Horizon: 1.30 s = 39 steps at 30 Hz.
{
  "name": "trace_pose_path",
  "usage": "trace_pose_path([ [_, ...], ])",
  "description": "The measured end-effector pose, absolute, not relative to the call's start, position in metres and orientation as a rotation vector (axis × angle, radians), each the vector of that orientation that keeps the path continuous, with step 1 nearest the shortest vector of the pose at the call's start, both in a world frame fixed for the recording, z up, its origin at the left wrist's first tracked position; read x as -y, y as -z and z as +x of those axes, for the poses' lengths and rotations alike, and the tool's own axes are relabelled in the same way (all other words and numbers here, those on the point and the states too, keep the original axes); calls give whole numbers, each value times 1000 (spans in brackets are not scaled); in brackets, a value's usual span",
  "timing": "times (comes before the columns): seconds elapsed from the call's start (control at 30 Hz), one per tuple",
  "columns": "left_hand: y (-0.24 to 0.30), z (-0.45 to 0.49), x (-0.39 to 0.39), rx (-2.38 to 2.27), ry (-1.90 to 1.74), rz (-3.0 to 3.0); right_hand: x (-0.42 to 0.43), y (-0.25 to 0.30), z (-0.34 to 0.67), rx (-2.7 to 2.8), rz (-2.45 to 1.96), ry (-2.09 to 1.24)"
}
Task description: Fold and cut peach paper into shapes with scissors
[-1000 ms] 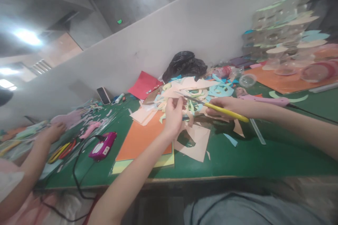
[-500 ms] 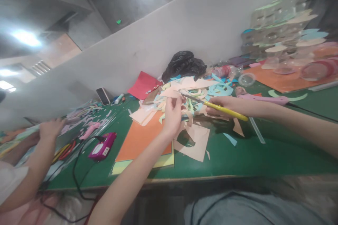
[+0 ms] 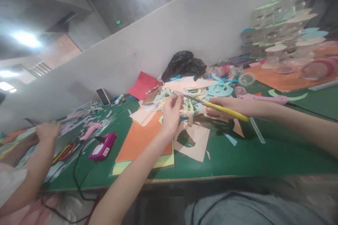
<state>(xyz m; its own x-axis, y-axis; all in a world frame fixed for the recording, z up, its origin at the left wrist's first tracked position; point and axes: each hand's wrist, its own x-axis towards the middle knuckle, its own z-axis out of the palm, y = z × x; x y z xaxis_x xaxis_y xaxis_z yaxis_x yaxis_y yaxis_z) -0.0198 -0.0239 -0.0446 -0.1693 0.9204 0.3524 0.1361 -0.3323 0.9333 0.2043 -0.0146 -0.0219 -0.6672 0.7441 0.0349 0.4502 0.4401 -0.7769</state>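
My right hand (image 3: 220, 106) is wrapped round the yellow handles of a pair of scissors (image 3: 224, 110). Their metal blades point left, with the tips at the fingertips of my left hand (image 3: 172, 110). That hand is closed in a pinch on a piece of peach paper, which is mostly hidden and blends with the scraps behind. A heap of paper scraps (image 3: 220, 89) in peach, blue and pale green lies just beyond both hands. Below them, a peach sheet with a hole cut in it (image 3: 200, 137) rests on the green table (image 3: 227, 163).
Orange sheets (image 3: 139, 142) lie left of my left forearm. A pink glue gun (image 3: 264, 97) sits beside my right wrist. A black plastic bag (image 3: 185, 65) is against the wall. On the left are a purple box with cables (image 3: 102, 147) and another person's hand (image 3: 47, 130).
The peach paper above my left fingertips has turned or dropped and now shows far less. My left hand has shifted slightly; the scissors stay nearly in place. The other person's hand moved slightly left.
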Motion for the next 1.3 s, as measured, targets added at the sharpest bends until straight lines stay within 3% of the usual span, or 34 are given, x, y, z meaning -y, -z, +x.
trace_pose_path([
  [0.43, 42, -23, 24, -1329, -1515, 1565, 3, 36, 204, 2287, -1006, -1288],
  [1.3, 34, -20, 30, -1331, -1477, 1619, 12, 33, 198, 2329, -1111, -1040],
])
